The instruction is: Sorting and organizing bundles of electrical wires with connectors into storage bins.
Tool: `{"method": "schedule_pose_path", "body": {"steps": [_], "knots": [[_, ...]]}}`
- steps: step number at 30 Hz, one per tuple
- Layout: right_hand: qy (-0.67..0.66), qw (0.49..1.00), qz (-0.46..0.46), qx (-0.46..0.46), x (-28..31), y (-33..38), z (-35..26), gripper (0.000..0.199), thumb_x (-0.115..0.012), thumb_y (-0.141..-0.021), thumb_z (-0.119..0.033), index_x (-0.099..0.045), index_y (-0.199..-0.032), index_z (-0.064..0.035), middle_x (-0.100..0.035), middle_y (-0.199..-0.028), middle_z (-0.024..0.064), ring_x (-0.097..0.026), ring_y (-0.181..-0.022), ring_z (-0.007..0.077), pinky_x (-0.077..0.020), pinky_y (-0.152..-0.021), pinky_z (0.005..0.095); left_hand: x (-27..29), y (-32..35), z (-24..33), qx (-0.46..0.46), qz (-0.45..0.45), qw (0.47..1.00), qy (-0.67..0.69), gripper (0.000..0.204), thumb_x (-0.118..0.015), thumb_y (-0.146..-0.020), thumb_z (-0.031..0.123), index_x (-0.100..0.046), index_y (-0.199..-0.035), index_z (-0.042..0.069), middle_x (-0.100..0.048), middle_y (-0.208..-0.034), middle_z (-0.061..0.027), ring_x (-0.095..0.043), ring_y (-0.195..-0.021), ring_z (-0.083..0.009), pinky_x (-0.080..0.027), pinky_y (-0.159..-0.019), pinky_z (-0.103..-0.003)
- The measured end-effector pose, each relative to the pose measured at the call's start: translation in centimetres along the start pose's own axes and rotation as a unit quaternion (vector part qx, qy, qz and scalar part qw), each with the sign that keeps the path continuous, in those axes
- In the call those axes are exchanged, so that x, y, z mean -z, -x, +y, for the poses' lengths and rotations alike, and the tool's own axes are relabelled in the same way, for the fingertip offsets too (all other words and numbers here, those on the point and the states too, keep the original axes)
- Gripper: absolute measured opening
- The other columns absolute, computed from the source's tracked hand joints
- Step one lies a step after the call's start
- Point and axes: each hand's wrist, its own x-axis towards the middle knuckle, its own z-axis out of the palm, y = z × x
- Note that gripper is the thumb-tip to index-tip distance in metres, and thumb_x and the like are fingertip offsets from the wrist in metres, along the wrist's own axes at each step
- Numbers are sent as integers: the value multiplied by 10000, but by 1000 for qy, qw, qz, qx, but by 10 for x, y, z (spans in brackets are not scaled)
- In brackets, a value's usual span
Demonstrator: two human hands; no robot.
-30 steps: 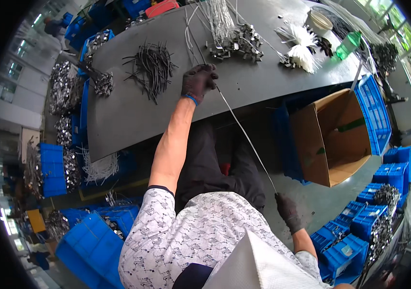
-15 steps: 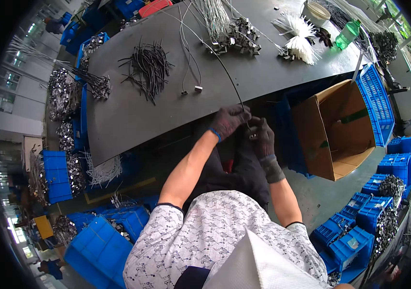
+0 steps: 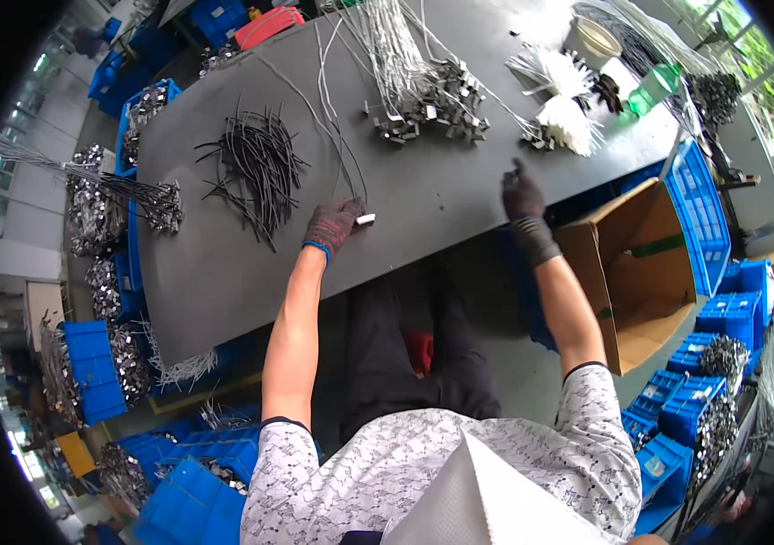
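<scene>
My left hand [image 3: 334, 227], in a dark knitted glove with a blue cuff edge, is on the grey table at the ends of some thin cables [image 3: 343, 150]. Its fingers are curled together over a cable end, and a small white connector [image 3: 366, 219] sticks out beside them. Over the table's front right part, my right hand [image 3: 523, 195] is gloved too, with a finger stretched forward and nothing visible in it. Left of the cables lies a heap of short black tubes [image 3: 260, 168]. Beyond my hands is a bundle of pale cables with metal connectors [image 3: 437, 104].
White cable ties [image 3: 568, 113], a round bowl [image 3: 594, 41] and a green bottle [image 3: 655, 91] stand at the far right of the table [image 3: 423, 227]. An open cardboard box [image 3: 645, 282] is beside its right edge. Blue crates [image 3: 96, 368] of parts line both sides.
My hands have parted from the cable they held together at the table's edge. The left has moved left to the cable ends; the right has moved forward and right over the table.
</scene>
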Motion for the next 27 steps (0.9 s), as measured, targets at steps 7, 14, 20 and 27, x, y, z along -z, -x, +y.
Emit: {"method": "schedule_pose_path", "body": {"steps": [7, 14, 20, 27], "knots": [[157, 986, -63, 7, -11, -114, 80, 496, -648, -865, -256, -580, -1329, -95, -599, -1254, 291, -524, -1221, 476, -402, -1064, 514, 73, 20, -92, 47, 441, 828, -343, 550, -646, -865, 547, -644, -1156, 80, -672, -1133, -228, -648, -1048, -430, -528, -864, -499], [178, 980, -82, -33, -7, -92, 84, 275, -621, -918, -335, -663, -970, -68, -678, -981, 269, -652, -922, 460, -522, -816, 504, 122, 9, -160, 200, 324, 855, -352, 580, -617, -866, 537, -672, -1150, 34, -667, -1166, -255, -645, -1071, -445, -520, -915, -541], [-297, 852, -354, -247, 4, -36, 16, 431, -711, -890, -380, -653, -1169, -56, -717, -958, 94, -700, -891, 241, -561, -719, 352, 202, 13, -223, 25, 139, 750, -646, 164, -648, -846, 202, -726, -904, 70, -739, -970, -161, -715, -776, -324, -576, -658, -454], [-333, 907, -253, -57, 50, 199, 76, 321, -670, -923, -182, -627, -1214, -55, -677, -988, 68, -685, -899, 194, -564, -757, 310, 93, 63, -140, 163, 203, 909, 325, 69, -711, -895, 150, -696, -892, 83, -668, -746, -52, -601, -548, -134, -490, -456, -269]]}}
